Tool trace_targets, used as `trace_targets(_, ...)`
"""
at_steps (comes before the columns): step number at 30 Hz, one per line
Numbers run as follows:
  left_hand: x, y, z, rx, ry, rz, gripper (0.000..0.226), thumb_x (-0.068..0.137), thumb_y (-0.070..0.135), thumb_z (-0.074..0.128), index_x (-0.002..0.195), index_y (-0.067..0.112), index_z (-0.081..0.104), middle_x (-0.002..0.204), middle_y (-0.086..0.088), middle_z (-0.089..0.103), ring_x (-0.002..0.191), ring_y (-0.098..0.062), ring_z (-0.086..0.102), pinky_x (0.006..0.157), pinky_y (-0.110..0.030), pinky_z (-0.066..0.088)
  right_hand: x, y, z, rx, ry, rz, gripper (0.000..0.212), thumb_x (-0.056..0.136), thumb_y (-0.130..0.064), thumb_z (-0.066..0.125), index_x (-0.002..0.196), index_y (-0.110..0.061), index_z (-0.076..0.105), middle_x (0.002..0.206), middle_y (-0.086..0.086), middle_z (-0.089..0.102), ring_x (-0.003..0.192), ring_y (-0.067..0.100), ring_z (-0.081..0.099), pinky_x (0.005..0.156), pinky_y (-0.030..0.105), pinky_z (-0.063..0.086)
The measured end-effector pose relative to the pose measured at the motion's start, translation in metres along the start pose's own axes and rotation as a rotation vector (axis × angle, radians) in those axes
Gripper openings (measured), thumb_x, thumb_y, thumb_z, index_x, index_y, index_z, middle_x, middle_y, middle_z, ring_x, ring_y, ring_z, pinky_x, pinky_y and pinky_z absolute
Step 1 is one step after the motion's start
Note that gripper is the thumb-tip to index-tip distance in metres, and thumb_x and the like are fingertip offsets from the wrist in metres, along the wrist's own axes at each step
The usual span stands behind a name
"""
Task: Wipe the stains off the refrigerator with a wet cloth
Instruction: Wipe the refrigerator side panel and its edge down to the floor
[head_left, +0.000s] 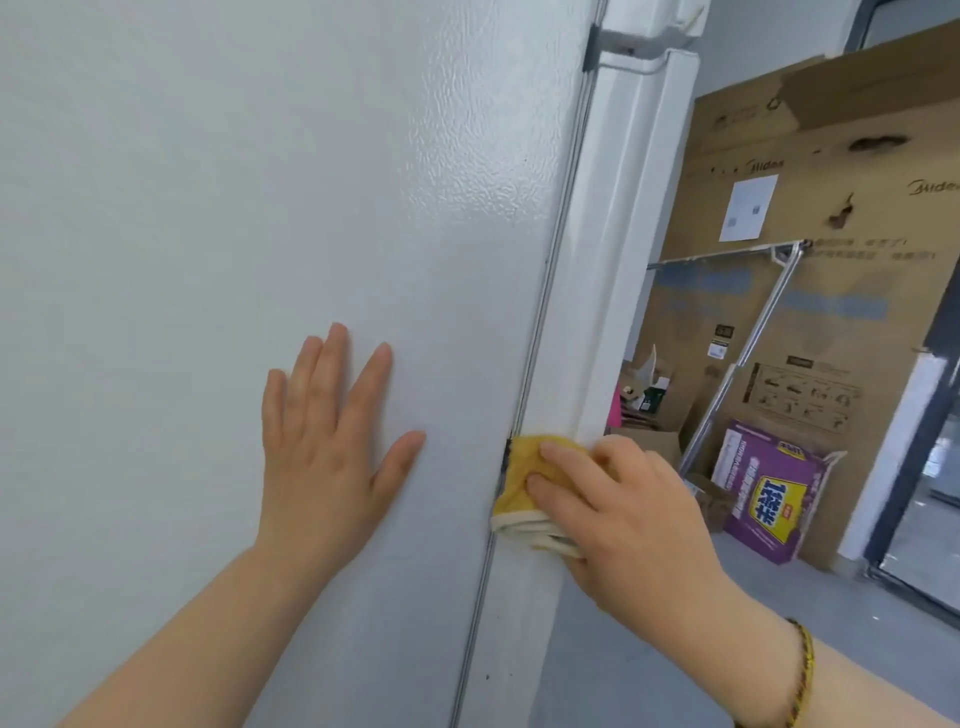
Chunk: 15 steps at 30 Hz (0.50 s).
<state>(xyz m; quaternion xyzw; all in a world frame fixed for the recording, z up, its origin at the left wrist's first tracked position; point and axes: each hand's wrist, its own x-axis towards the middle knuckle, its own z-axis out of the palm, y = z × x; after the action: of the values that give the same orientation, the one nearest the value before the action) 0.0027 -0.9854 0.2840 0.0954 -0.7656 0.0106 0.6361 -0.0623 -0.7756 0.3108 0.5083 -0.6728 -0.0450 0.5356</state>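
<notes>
The refrigerator (260, 182) fills most of the view, its pale side panel meeting the white door edge at a narrow seam. If the push is too hard, the door could shift or the body rock, since both hands bear on it at once. Well apart, behind it, lean tall cardboard boxes (831, 208) and a metal rack (748, 353); a wide elbow swing on the right could knock them, though they look out of reach for now.

The left hand (322, 447) lies flat on the side panel, fingers straight and spread, holding nothing. On a wet panel that palm could slide and take the bracing away.

The right hand (623, 509) presses the folded yellow cloth (524, 488) against the door edge right at the seam, fingers laid nearly straight across it; the thumb is hidden. With no real grip, the folded layers, already fanning out under the palm, could slip or drop.

Dark stains (506, 452) sit in the seam just beside the cloth, and a speck (488, 675) shows lower down. A flat pad may ride over the groove and smear the dirt rather than lift it, and squeezed water could run into the gap.
</notes>
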Motion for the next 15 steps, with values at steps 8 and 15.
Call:
trace_targets(8,-0.065,0.001,0.018,0.103,-0.108,-0.024,0.063,0.09,0.062,0.019,0.138,0.021,0.013,0.141,-0.016,0.016,0.133,-0.026,0.002,0.11,-0.039,-0.002,-0.037,-0.03,0.023,0.109,0.352,0.002,0.017,0.085,-0.014,0.056,0.102,-0.017,0.056,0.115,0.001,0.054,0.088,0.026,0.047,0.063,0.034,0.038)
trace_targets(15,-0.067,-0.005,0.017,0.123,-0.101,0.004,0.066,0.09,0.061,0.022,0.139,0.018,0.013,0.142,-0.017,0.012,0.133,-0.031,0.0,0.112,-0.033,-0.01,-0.081,-0.065,0.069,0.048,0.273,0.067,0.015,0.086,-0.012,0.049,0.099,-0.017,0.053,0.114,-0.001,0.049,0.089,0.024,0.043,0.066,0.031,0.03)
